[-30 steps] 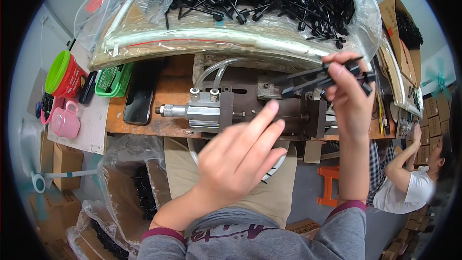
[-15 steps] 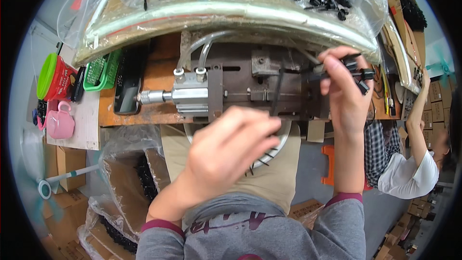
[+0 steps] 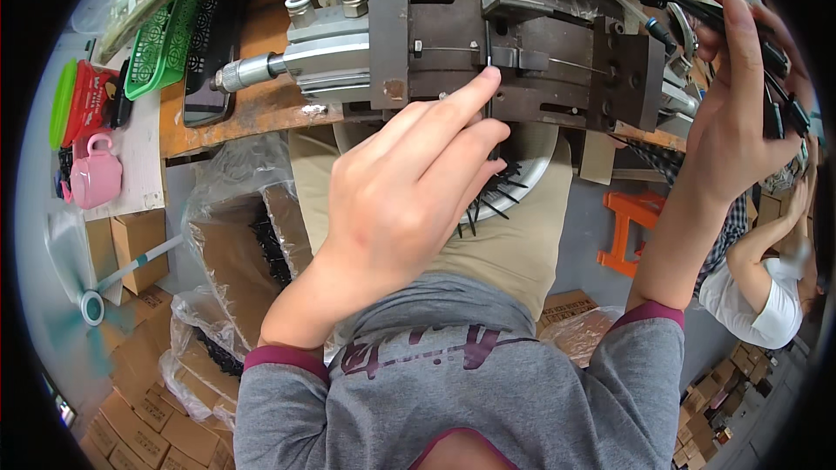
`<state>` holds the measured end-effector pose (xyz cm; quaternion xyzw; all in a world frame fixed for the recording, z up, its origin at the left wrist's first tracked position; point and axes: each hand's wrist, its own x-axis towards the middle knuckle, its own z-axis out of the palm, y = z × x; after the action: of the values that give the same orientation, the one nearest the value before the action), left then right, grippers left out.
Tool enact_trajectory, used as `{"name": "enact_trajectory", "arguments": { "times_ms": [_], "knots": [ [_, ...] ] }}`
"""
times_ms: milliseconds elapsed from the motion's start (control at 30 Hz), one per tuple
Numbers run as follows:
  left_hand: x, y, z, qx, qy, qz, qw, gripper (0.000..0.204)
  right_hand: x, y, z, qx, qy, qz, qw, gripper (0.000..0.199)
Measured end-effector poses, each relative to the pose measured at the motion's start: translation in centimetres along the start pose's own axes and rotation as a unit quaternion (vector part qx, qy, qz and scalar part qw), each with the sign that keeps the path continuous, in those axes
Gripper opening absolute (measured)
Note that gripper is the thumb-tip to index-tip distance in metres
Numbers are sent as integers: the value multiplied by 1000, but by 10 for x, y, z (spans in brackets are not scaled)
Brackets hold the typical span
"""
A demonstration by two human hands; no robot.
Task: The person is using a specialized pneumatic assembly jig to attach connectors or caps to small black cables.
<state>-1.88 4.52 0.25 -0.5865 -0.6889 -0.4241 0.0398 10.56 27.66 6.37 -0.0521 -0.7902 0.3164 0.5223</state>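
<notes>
Since the earlier frame, the left hand [image 3: 409, 183] has been moved up to the metal press [image 3: 488, 43], its forefinger laid on the slot, nothing grasped. A bundle of black parts [image 3: 775, 78] is kept clenched in the grip of the raised right hand [image 3: 740, 113].

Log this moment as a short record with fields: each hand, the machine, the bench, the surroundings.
left hand: forefinger tip pressed to the dark metal fixture
right hand: raised, gripping a bundle of thin black plastic parts
machine: silver pneumatic cylinder joined to the fixture
bench: green basket, phone
surroundings: pink jug, orange stool, another person at right
</notes>
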Motion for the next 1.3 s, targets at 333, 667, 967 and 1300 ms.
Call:
{"name": "enact_trajectory", "arguments": {
  "times_ms": [333,667,967,1300],
  "knots": [
    [13,-1,28,154,-25,44,987,26,-30,-24,2,97,5,205,974,30],
    [20,5,20,35,-67,-26,997,33,-47,-23,4,206,-31,347,915,27],
    [30,10,-12,-165,-4,69,984,46,-50,-38,28,234,-25,397,887,28],
    [16,-3,-1,-69,6,10,998,29,-57,-16,-2,148,14,276,950,30]
  ]
}}
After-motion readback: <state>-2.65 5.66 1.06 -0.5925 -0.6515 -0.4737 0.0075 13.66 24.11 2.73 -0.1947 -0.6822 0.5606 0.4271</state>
